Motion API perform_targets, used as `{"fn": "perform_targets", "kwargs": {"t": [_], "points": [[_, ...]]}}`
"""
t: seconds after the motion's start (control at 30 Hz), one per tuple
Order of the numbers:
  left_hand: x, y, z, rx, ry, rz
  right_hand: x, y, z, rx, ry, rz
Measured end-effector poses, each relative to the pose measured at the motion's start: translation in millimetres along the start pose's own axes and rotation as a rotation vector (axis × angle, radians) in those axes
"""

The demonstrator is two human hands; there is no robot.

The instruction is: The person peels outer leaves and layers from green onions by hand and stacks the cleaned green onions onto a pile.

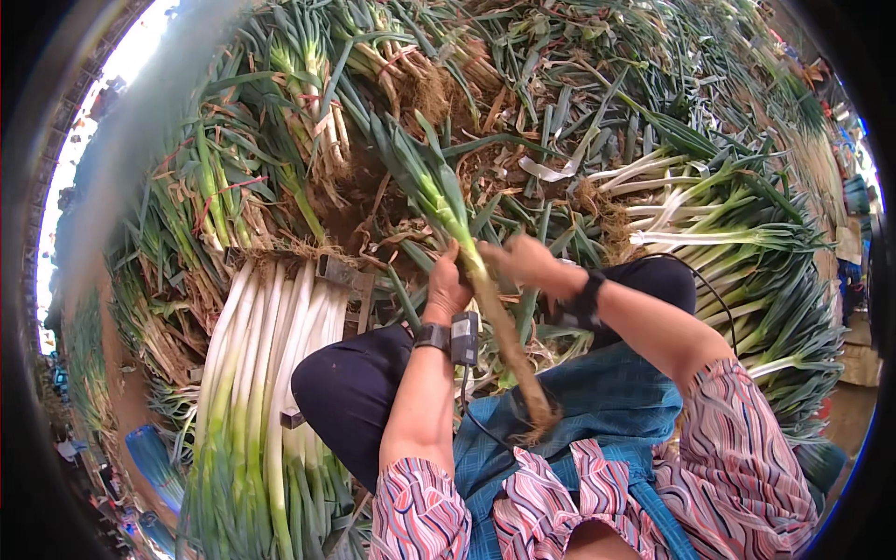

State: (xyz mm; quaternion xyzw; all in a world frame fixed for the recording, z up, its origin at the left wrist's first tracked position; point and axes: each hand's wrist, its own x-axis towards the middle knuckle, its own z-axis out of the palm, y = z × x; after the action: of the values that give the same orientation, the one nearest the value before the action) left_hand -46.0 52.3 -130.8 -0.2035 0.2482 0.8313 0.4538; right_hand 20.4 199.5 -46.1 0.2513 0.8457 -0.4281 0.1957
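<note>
My left hand (pixel 449 285) is closed around a long green onion (pixel 499 322) about midway along its stalk. Its brown, dirt-coated lower end slants down over my lap, with the roots near the apron. The green leaves fan out up and to the left. Close to the right side of the stalk, my right hand (pixel 537 266) has its fingers curled in, slightly blurred; whatever they pinch, if anything, is hidden. By my left knee, several clean white green onions (pixel 266 345) lie side by side, roots away from me, on a metal stand (pixel 343 275).
Unpeeled green onion bundles (pixel 224 187) pile up at the far left. Stripped leaves and dirt (pixel 383 219) cover the ground ahead. On the right lies a long heap of white-stemmed green onions (pixel 691 210). A blue apron (pixel 597 397) covers my lap, and a thin black cable (pixel 719 299) curves beside my right arm.
</note>
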Motion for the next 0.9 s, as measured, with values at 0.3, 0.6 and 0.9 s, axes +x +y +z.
{"fn": "perform_targets", "kwargs": {"t": [0.3, 0.6, 0.9], "points": [[-5.0, -12.5, -1.8, 0.055, -0.004, 0.063, 77.2, 3.3, 50.0, 0.127, 0.447, -0.113], [-15.1, -9.2, 29.2, -0.016, 0.028, 0.217, -57.8, 7.3, 1.1, 0.278, -0.082, 0.295], [-53.8, -1.9, 128.2, 0.136, -0.209, 0.221, -18.3, -48.5, -112.8, 0.439, 0.018, -0.111]]}}
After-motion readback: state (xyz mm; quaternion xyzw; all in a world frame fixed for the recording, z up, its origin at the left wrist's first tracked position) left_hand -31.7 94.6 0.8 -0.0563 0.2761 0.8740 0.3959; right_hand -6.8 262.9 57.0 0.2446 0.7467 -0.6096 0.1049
